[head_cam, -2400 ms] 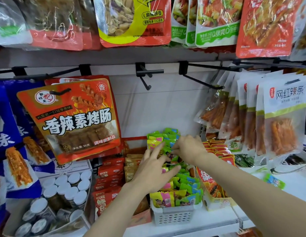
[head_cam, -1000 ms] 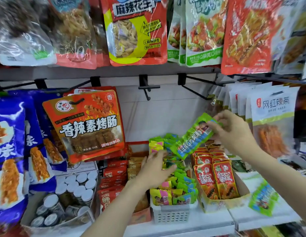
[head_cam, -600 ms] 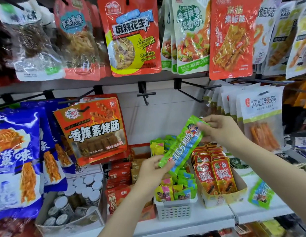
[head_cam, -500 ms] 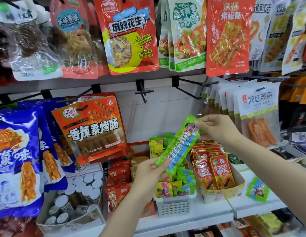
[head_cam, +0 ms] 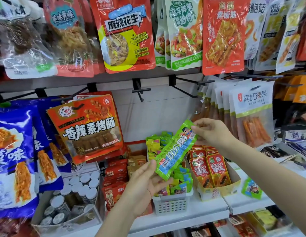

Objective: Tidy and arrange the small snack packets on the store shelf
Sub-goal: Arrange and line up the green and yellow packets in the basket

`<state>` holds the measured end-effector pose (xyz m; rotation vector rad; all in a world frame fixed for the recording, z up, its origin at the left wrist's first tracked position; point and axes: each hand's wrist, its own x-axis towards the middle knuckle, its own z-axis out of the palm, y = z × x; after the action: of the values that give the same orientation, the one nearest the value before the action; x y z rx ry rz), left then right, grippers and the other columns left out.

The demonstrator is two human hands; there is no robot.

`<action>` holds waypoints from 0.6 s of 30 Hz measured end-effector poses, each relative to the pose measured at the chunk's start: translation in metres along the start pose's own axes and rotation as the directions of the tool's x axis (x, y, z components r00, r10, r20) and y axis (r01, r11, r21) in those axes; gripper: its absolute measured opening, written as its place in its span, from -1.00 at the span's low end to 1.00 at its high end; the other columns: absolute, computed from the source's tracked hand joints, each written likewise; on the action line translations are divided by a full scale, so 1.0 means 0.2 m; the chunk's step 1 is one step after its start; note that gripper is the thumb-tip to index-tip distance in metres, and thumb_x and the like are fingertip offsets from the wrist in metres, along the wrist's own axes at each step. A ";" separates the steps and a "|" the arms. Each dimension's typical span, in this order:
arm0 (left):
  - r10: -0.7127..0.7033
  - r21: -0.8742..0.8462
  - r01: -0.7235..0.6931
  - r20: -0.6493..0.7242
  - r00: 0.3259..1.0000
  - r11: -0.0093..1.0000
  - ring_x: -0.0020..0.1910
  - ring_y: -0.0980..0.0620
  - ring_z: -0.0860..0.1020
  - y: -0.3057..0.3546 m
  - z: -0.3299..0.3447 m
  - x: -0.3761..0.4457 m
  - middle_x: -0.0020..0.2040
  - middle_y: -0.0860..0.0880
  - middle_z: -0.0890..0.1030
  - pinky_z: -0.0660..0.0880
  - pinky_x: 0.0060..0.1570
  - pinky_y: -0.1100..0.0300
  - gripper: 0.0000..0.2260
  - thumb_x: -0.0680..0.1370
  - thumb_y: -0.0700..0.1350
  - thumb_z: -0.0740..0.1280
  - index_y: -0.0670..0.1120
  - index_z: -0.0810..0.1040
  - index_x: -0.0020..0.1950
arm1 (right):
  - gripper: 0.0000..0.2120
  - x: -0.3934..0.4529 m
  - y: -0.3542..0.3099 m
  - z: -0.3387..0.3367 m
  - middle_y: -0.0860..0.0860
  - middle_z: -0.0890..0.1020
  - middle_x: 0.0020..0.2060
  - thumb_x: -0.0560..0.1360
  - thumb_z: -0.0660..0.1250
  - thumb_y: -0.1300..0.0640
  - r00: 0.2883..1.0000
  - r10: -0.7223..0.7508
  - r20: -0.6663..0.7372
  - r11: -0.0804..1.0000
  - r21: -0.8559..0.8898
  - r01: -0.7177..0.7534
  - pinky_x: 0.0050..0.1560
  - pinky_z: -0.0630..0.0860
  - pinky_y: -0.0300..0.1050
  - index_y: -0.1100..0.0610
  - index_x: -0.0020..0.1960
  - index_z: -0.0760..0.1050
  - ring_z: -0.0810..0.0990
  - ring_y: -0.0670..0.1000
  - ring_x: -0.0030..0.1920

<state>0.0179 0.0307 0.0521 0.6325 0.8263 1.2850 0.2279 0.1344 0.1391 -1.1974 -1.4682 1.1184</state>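
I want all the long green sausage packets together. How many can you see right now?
2. One long green packet is held at its ends by the left hand and right hand; another green packet lies on the shelf at right. Others may be hidden.

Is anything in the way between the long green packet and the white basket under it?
Nothing visible blocks it. The long green packet is held at both ends by the left hand and right hand, right above the white basket. The basket is already heaped with small packets, so space is tight.
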 end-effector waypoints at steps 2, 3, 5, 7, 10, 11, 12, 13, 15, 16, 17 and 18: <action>-0.105 -0.196 0.122 0.094 0.990 0.973 0.22 -0.29 0.58 0.01 0.01 -0.02 0.27 -0.28 0.58 0.61 0.03 -0.15 -0.53 0.59 0.12 0.24 -0.17 0.48 0.35 | -0.94 -0.01 0.00 0.00 0.20 0.62 -0.13 0.53 0.38 0.22 0.999 0.011 0.042 0.998 0.069 -0.014 -0.12 0.67 -0.03 0.20 -0.02 0.54 0.58 0.10 -0.17; -0.146 -0.288 0.181 0.138 0.980 0.940 0.21 -0.30 0.59 0.01 0.02 -0.02 0.28 -0.30 0.57 0.62 0.00 -0.15 -0.51 0.58 0.14 0.23 -0.17 0.46 0.37 | -0.94 -0.01 0.00 0.01 0.22 0.63 -0.11 0.54 0.36 0.22 0.998 0.007 0.065 0.994 0.109 -0.014 -0.09 0.66 -0.02 0.20 0.00 0.53 0.59 0.12 -0.15; -0.176 -0.388 0.245 0.205 0.963 0.888 0.09 -0.23 0.64 0.02 0.03 -0.03 0.30 -0.33 0.54 0.67 -0.08 0.00 -0.52 0.56 0.04 0.29 -0.21 0.46 0.39 | -0.93 -0.02 0.01 0.02 0.20 0.67 -0.10 0.56 0.34 0.22 0.996 -0.018 0.087 0.983 0.183 0.002 -0.03 0.64 0.00 0.21 0.02 0.51 0.62 0.09 -0.15; -0.158 -0.378 0.247 0.251 0.955 0.892 -0.04 -0.13 0.66 0.01 0.03 -0.03 0.31 -0.36 0.52 0.66 -0.15 0.13 -0.60 0.55 -0.16 0.31 -0.27 0.49 0.37 | -0.92 -0.02 0.03 0.04 0.10 0.69 -0.16 0.54 0.35 0.22 0.998 -0.040 0.049 0.977 0.210 0.029 -0.02 0.65 0.00 0.22 0.01 0.55 0.66 0.02 -0.22; -0.098 -0.231 0.142 0.190 0.977 0.963 -0.04 -0.06 0.69 -0.01 0.05 -0.03 0.22 -0.32 0.59 0.64 -0.17 0.21 -0.67 0.47 -0.29 0.38 -0.29 0.58 0.24 | -0.70 -0.01 0.05 0.04 0.10 0.66 0.01 0.55 0.34 0.04 0.994 0.059 0.089 0.960 0.269 -0.082 -0.05 0.67 -0.03 0.25 0.14 0.58 0.71 0.03 -0.16; -0.067 -0.124 0.084 0.134 0.989 0.989 -0.02 -0.03 0.69 -0.02 0.06 -0.02 0.17 -0.27 0.64 0.63 -0.17 0.24 -0.65 0.41 -0.28 0.43 -0.26 0.61 0.20 | -0.61 -0.01 0.05 0.04 0.13 0.66 0.06 0.56 0.30 -0.07 0.981 0.107 0.159 0.941 0.301 -0.152 -0.03 0.66 -0.03 0.22 0.19 0.56 0.72 0.09 -0.09; -0.024 0.003 0.024 0.082 0.996 1.000 0.00 0.00 0.69 -0.03 0.06 -0.02 0.13 -0.21 0.67 0.61 -0.15 0.27 -0.61 0.35 -0.25 0.48 -0.21 0.63 0.18 | -0.55 -0.02 0.06 0.03 0.17 0.67 0.07 0.55 0.26 -0.15 0.964 0.134 0.229 0.927 0.315 -0.203 -0.02 0.65 -0.04 0.20 0.22 0.54 0.71 0.13 -0.03; 0.027 0.122 -0.033 0.052 0.998 0.992 0.03 0.02 0.68 -0.04 0.07 -0.02 0.11 -0.15 0.69 0.59 -0.12 0.27 -0.56 0.30 -0.20 0.52 -0.16 0.64 0.18 | -0.53 -0.02 0.06 0.04 0.22 0.67 0.07 0.54 0.26 -0.16 0.951 0.135 0.277 0.928 0.301 -0.220 -0.02 0.64 -0.08 0.19 0.25 0.51 0.70 0.15 0.02; 0.138 0.283 -0.135 0.010 0.990 0.949 0.12 0.08 0.65 -0.05 0.06 -0.02 0.11 -0.04 0.70 0.57 -0.02 0.26 -0.51 0.22 -0.09 0.58 -0.06 0.68 0.15 | -0.57 -0.02 0.07 0.05 0.27 0.65 0.09 0.57 0.31 0.02 0.950 0.105 0.294 0.940 0.284 -0.191 -0.05 0.63 -0.13 0.25 0.33 0.44 0.68 0.17 0.06; 0.194 0.338 -0.179 -0.013 0.981 0.924 0.13 0.15 0.63 -0.05 0.06 -0.03 0.09 0.03 0.71 0.55 0.00 0.29 -0.52 0.20 -0.08 0.59 -0.03 0.70 0.11 | -0.60 -0.01 0.07 0.05 0.26 0.66 0.09 0.57 0.31 0.14 0.956 0.095 0.278 0.937 0.298 -0.180 -0.04 0.64 -0.13 0.28 0.36 0.41 0.67 0.16 0.07; 0.243 0.380 -0.215 -0.027 0.970 0.900 0.11 0.24 0.62 -0.05 0.05 -0.04 0.07 0.11 0.71 0.55 -0.03 0.35 -0.55 0.21 -0.11 0.61 -0.01 0.71 0.09 | -0.61 -0.01 0.07 0.06 0.23 0.67 0.07 0.57 0.31 0.23 0.960 0.093 0.265 0.928 0.326 -0.180 -0.03 0.64 -0.12 0.27 0.37 0.39 0.68 0.14 0.07; 0.278 0.414 -0.241 -0.029 0.960 0.878 0.07 0.29 0.62 -0.06 0.04 -0.04 0.04 0.15 0.71 0.54 -0.08 0.40 -0.58 0.25 -0.19 0.61 -0.01 0.71 0.08 | -0.62 -0.01 0.07 0.06 0.20 0.68 0.06 0.57 0.30 0.26 0.961 0.093 0.261 0.915 0.357 -0.186 0.00 0.64 -0.10 0.24 0.37 0.38 0.68 0.12 0.07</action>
<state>0.0302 0.0211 0.0493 1.0560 1.1266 1.4006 0.2183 0.1333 0.1233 -0.9273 -1.2727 1.6107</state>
